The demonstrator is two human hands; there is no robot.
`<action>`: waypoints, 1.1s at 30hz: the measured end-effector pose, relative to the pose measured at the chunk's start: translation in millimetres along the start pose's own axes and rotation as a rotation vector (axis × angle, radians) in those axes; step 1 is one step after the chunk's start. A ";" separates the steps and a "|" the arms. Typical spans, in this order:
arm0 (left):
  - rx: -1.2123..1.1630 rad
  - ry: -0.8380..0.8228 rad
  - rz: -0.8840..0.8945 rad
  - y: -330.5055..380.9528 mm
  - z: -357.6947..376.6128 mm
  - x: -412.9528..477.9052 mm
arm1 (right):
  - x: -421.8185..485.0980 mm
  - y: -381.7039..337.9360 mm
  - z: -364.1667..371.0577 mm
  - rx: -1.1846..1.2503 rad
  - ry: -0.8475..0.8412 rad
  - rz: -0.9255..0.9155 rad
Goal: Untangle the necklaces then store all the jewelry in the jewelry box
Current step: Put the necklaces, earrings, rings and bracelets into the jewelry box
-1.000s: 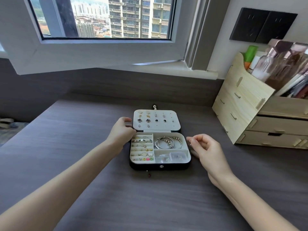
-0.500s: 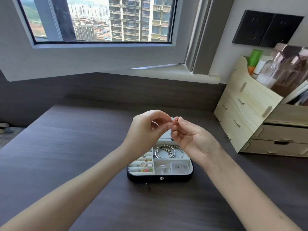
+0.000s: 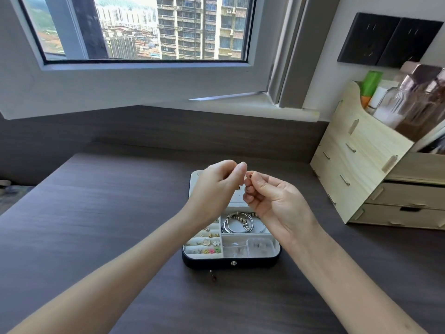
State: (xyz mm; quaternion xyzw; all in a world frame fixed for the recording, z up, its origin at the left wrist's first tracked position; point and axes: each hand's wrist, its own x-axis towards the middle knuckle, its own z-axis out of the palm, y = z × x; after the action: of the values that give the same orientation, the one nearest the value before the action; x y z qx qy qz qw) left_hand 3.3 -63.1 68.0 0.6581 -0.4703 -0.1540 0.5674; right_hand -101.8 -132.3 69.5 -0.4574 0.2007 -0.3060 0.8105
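Two hands are up in the air with their fingertips meeting. The left hand (image 3: 216, 189) and the right hand (image 3: 277, 201) both pinch one tiny gold piece of jewelry (image 3: 249, 175), too small to tell what it is. Right under the hands, one open jewelry box (image 3: 255, 261) sits on the worktop (image 3: 96, 213). One small red-tipped pin (image 3: 212, 276) lies below the left hand, just beside the box. One wooden organizer (image 3: 356, 165) stands off to the right of the right hand.
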 end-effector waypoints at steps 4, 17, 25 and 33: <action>0.020 0.086 0.000 4.4 4.9 1.6 | -2.2 -0.5 1.5 -0.057 0.067 -0.037; -0.199 -0.138 -0.044 0.5 -1.8 -1.9 | -6.5 -5.0 2.1 -0.191 0.132 -0.122; -0.178 -0.090 -0.106 3.0 -0.6 -0.2 | -7.4 -3.1 0.9 -0.213 0.137 -0.126; -0.109 -0.053 -0.095 5.2 2.8 -0.4 | -8.3 -2.8 2.5 -0.289 0.208 -0.150</action>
State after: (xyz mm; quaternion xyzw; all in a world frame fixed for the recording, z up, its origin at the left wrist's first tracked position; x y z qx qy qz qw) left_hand -1.3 -64.1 71.7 0.6435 -0.4446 -0.2234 0.5817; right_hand -107.2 -126.2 73.5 -0.5485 0.2904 -0.3792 0.6863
